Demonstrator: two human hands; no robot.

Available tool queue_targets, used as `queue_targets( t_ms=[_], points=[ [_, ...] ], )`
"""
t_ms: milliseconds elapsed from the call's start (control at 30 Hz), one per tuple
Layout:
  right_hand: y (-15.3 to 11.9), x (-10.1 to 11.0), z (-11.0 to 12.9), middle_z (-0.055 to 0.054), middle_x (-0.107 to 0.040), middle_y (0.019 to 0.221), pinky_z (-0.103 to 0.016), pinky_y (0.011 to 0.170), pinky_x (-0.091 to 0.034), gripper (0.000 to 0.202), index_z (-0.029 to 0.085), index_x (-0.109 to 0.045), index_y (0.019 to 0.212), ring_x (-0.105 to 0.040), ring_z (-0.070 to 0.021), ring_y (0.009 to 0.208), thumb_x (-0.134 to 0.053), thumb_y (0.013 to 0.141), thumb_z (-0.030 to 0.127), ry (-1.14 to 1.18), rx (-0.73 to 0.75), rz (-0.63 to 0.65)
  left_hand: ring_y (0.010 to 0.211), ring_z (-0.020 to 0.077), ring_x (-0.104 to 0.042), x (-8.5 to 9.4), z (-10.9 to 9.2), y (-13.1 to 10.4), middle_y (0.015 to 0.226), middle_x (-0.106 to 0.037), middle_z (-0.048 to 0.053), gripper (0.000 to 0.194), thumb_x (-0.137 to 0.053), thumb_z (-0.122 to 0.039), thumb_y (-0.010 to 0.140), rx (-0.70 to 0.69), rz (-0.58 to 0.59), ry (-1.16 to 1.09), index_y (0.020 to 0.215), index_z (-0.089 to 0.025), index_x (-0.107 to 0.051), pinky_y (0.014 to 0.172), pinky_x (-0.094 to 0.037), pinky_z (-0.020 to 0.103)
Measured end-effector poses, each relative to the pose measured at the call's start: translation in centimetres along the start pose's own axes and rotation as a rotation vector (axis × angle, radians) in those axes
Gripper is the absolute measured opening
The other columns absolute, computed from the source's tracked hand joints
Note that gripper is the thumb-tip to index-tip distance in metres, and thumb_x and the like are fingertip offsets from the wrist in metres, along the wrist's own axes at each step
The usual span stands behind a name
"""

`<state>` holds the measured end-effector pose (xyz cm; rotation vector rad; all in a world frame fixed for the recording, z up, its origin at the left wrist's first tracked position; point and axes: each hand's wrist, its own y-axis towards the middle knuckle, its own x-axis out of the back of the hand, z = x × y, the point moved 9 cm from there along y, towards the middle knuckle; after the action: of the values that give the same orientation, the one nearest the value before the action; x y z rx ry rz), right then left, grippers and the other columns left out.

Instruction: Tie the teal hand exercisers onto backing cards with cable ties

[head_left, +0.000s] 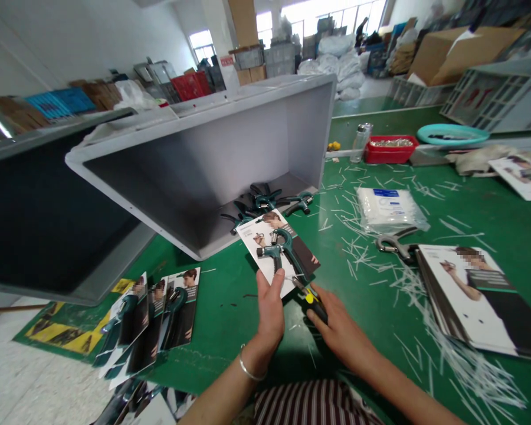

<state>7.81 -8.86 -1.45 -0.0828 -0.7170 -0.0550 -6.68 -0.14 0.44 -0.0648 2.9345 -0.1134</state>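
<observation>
My left hand (271,307) is closed on a printed backing card (253,231), its thumb lying over the front near the lower edge. Mounted on that card is a dark green hand grip strengthener (287,243) with a metal spring. In my right hand (336,323) are cutting pliers (313,300) with black and yellow handles. Their jaws meet the card's lower edge, beside the strengthener's handles; whether they bite on anything is too small to tell. Loose hand grips (265,199) lie beyond the card, in the mouth of a tipped grey bin (212,139).
Carded hand grips (174,307) lie overlapping at left. To the right are a stack of printed cards (478,295), another hand grip (396,245), a bag of white ties (389,209) and scattered white strips (464,366). A red tray (389,153) stands behind.
</observation>
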Motion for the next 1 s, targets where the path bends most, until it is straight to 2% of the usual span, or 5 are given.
queue_targets(
  t_ms=[167,533,800,900,1000],
  points=[
    [-0.1,0.1,1.0,-0.012,-0.058,0.121,-0.049,0.104,-0.042,0.052,0.023,-0.037,0.145,-0.054,-0.0285,0.115,-0.049,0.096,0.035,-0.048,0.002,-0.089,0.107,0.0178,-0.061,0.1,-0.4,-0.6,0.118,-0.064,0.004,0.034,-0.056,-0.039,0.091,-0.001,0.001,0.010,0.120,-0.022,-0.050,0.097,-0.047,0.031],
    [-0.7,0.1,1.4,-0.013,-0.057,0.118,-0.048,0.104,-0.042,0.049,0.019,-0.042,0.142,-0.053,-0.0274,0.112,-0.048,0.096,0.035,-0.073,0.017,-0.136,0.099,0.0188,-0.063,0.0,-0.2,-0.8,0.110,-0.067,0.005,0.036,-0.064,-0.040,0.085,0.029,-0.029,-0.109,0.114,-0.020,-0.057,0.095,-0.044,0.033],
    [-0.8,-1.2,0.5,-0.011,-0.072,0.109,-0.036,0.089,-0.055,0.036,0.019,-0.064,0.111,-0.069,-0.0263,0.099,-0.047,0.094,0.046,0.127,0.061,-0.057,0.110,0.0227,-0.061,-0.3,0.1,-1.1,0.120,-0.067,0.008,0.042,-0.069,-0.035,0.081,0.096,0.003,-0.173,0.118,-0.018,-0.060,0.100,-0.042,0.032],
    [-1.7,-1.8,0.6,-0.010,-0.075,0.107,-0.033,0.086,-0.057,0.039,0.020,-0.069,0.107,-0.071,-0.0274,0.099,-0.050,0.090,0.050,0.134,0.146,0.004,0.109,0.0233,-0.061,0.6,0.4,-0.7,0.120,-0.067,0.009,0.043,-0.071,-0.033,0.079,0.105,-0.008,-0.184,0.118,-0.016,-0.062,0.098,-0.043,0.032],
    [-1.2,-0.5,-1.6,-0.011,-0.075,0.106,-0.038,0.086,-0.058,0.045,0.021,-0.070,0.108,-0.071,-0.0297,0.098,-0.049,0.087,0.056,0.035,0.166,-0.012,0.093,0.0217,-0.065,3.9,-1.5,-0.7,0.106,-0.071,0.008,0.040,-0.071,-0.034,0.078,0.114,-0.033,-0.163,0.112,-0.015,-0.065,0.083,-0.049,0.030]
  ],
)
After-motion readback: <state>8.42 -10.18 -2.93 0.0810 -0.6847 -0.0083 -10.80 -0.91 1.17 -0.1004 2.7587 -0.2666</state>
